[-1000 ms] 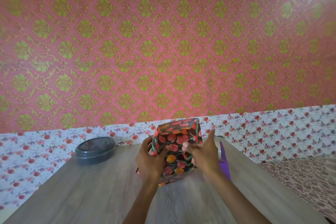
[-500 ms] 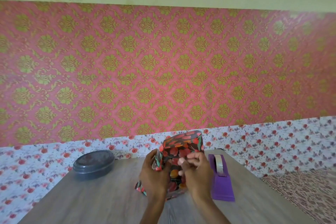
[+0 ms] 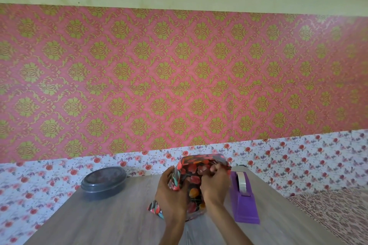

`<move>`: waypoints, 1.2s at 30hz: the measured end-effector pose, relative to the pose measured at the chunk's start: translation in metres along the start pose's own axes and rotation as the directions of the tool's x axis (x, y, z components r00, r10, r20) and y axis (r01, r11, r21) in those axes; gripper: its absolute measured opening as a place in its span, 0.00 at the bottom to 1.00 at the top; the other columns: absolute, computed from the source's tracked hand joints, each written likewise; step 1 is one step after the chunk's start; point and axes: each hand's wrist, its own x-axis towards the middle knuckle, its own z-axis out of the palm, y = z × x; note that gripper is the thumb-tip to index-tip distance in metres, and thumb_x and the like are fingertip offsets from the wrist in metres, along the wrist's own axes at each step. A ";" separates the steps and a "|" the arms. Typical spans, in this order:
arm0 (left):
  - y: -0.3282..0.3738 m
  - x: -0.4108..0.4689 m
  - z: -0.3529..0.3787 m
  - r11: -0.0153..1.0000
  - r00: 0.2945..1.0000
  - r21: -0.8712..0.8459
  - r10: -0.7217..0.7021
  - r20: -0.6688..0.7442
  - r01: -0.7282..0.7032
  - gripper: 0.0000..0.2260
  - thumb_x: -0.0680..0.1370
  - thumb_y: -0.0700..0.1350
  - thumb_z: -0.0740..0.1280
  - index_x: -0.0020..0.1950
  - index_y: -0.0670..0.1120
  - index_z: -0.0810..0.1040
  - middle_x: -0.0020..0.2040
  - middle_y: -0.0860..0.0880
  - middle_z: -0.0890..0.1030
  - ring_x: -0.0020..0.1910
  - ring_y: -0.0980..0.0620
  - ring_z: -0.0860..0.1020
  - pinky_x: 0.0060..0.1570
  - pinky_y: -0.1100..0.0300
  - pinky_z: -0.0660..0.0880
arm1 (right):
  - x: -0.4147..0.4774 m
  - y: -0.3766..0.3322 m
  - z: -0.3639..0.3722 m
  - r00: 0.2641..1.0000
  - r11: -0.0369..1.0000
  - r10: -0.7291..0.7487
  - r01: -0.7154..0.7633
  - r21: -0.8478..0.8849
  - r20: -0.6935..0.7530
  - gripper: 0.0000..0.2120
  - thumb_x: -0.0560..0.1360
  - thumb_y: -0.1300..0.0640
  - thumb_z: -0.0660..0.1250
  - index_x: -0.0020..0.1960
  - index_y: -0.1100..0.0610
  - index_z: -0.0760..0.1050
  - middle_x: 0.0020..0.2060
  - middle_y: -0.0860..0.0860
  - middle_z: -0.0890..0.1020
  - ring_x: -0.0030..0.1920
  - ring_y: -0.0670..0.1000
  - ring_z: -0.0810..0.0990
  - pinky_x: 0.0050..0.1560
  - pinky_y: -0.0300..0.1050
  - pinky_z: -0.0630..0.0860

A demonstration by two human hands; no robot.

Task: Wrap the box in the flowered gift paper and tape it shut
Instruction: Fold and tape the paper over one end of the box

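The box [image 3: 196, 177], covered in dark gift paper printed with red and orange flowers, stands on end on the wooden table [image 3: 111, 223]. My left hand [image 3: 171, 195] grips its left side, thumb on the folded paper. My right hand [image 3: 214, 184] has curled fingers pinching the paper on the near face close to the top. A loose paper flap [image 3: 155, 208] sticks out at the bottom left. A purple tape dispenser [image 3: 244, 199] with a clear tape roll stands just right of the box.
A dark round lidded container [image 3: 104, 184] sits at the table's back left. Behind the table runs a flowered white wall band [image 3: 298, 157], and a patterned cloth surface [image 3: 338, 211] lies to the right.
The view has tilted up, so the hands and box sit lower in frame. My right hand's fingers went from spread to curled on the paper, and the tape dispenser came into view.
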 end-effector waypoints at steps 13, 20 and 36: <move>-0.004 -0.007 0.003 1.000 1.000 -0.001 0.030 -0.009 -0.030 0.24 0.66 0.41 0.78 0.59 0.53 0.79 0.52 0.53 0.82 0.51 0.53 0.81 0.54 0.49 0.78 | 0.015 -0.010 0.000 0.998 0.973 -0.052 0.057 -0.222 0.029 0.09 0.71 0.53 0.62 0.42 0.56 0.79 0.37 0.51 0.81 0.39 0.58 0.81 0.38 0.48 0.79; 0.000 -0.008 0.002 0.996 0.996 0.036 0.080 -0.026 -0.079 0.23 0.66 0.40 0.78 0.60 0.49 0.79 0.54 0.53 0.82 0.53 0.52 0.79 0.54 0.57 0.74 | 0.023 -0.016 -0.011 0.993 0.933 -0.043 0.078 -0.352 0.107 0.08 0.72 0.54 0.66 0.43 0.59 0.77 0.42 0.56 0.82 0.45 0.61 0.82 0.40 0.48 0.77; 0.002 -0.009 0.000 0.996 0.995 0.041 0.085 -0.058 -0.082 0.23 0.67 0.40 0.78 0.60 0.49 0.79 0.53 0.53 0.81 0.52 0.52 0.78 0.55 0.53 0.76 | 0.025 0.006 -0.011 0.978 0.826 -0.146 0.202 -0.526 0.147 0.15 0.74 0.46 0.62 0.49 0.56 0.80 0.44 0.52 0.83 0.45 0.57 0.84 0.37 0.43 0.74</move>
